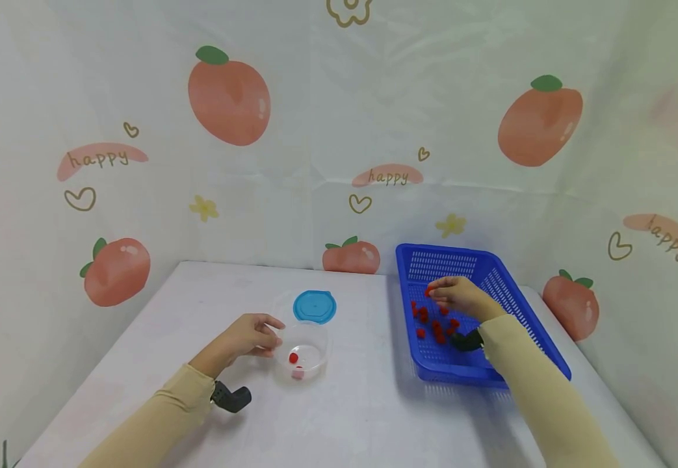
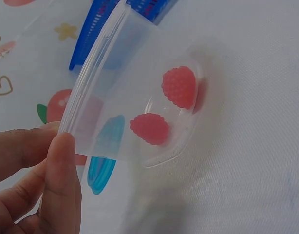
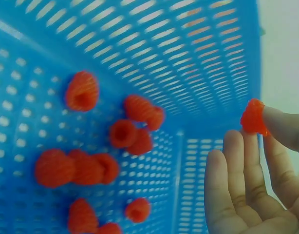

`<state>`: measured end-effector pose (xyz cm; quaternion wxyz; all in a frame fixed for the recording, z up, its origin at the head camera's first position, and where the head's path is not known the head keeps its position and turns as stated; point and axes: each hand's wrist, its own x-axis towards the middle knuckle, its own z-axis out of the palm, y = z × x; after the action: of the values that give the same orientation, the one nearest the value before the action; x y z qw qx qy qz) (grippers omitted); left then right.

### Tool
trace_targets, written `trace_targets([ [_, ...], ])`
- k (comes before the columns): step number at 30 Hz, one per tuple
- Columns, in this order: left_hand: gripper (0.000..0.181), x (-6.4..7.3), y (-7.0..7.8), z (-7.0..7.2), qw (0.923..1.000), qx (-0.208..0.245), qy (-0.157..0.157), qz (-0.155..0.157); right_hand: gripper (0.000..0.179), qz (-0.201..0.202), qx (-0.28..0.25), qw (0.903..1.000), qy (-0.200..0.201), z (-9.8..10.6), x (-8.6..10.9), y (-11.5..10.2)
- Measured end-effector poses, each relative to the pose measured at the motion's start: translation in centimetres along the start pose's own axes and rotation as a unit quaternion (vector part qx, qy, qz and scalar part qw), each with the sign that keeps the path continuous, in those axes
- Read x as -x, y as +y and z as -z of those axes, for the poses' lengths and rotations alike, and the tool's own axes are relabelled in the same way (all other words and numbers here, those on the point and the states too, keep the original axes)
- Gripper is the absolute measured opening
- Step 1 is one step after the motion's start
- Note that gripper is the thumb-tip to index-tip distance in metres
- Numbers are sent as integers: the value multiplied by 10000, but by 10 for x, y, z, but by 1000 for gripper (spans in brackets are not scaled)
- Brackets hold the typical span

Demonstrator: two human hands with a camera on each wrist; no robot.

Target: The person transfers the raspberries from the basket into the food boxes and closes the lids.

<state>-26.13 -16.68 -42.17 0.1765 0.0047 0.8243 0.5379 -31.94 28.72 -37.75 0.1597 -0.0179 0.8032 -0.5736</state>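
Observation:
My left hand [image 1: 249, 336] pinches the rim of a clear plastic tub [image 2: 140, 46] between thumb and fingers. Two red raspberries lie inside on the tub's floor, one raspberry [image 2: 179, 87] close to the other raspberry [image 2: 150, 128]. Over the blue basket, my right hand [image 1: 458, 297] holds up a single raspberry [image 3: 253, 117] between thumb and fingertips. Its other fingers are extended. Below it, several more raspberries [image 3: 83, 91] are scattered and bunched on the perforated floor of the blue basket [image 3: 208, 122].
A round blue lid [image 1: 314, 306] lies on the white table [image 1: 362, 416] just behind the tub. The basket stands at the right, its raised slotted walls around the raspberries. A fruit-printed cloth [image 1: 309, 130] hangs behind the table.

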Motion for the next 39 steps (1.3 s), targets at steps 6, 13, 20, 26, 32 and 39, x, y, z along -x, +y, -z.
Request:
trace_targets([
  [6, 40, 0, 0, 1, 10000, 13, 19, -2, 33, 276, -401, 9987, -125, -1, 4, -15],
  [13, 41, -1, -2, 1, 10000, -8, 35, 13, 35, 557, -636, 9961, -250, -3, 6, -30],
  [20, 39, -2, -2, 0, 10000, -40, 52, -9, 19, 845, -1191, 9883, -430, -15, 13, -46],
  [26, 39, -1, -2, -1, 10000, 17, 33, 44, 21, 1052, -1181, 9863, -464, -29, 22, -59],
  [32, 40, 0, -3, 0, 10000, 74, 3, 13, 20, 1114, -1145, 9859, -494, -40, 27, -68],
  [39, 39, 1, -3, 0, 10000, 51, -16, -8, 19, 1055, -1183, 9862, -481, -51, 31, -74],
])
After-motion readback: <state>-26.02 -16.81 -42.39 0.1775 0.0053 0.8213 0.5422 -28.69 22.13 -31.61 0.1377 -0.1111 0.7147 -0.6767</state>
